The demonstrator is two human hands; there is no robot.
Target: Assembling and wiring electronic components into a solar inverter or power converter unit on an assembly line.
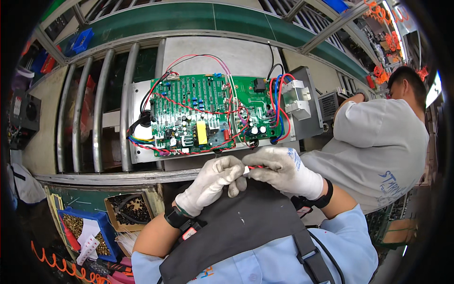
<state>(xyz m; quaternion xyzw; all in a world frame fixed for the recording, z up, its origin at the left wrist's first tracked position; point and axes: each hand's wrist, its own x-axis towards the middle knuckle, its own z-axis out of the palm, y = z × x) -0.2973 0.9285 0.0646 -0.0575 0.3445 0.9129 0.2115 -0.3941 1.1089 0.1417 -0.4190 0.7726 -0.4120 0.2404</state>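
My gloved left hand and gloved right hand meet in front of my chest, near the front edge of the line. Between their fingertips sits a small white piece; I cannot make out whether it is a plug or a tag. The left fingers close on that piece. A twisted red and black wire runs from it into the pinch of my right hand. Just beyond the hands lies a green circuit board on a metal plate, with a yellow transformer and several loose wires across it.
Metal rollers lie left of the board. A grey metal bracket stands at its right end. A co-worker in a grey shirt is close on my right. At lower left are a blue bin of screws and a cardboard box of black parts.
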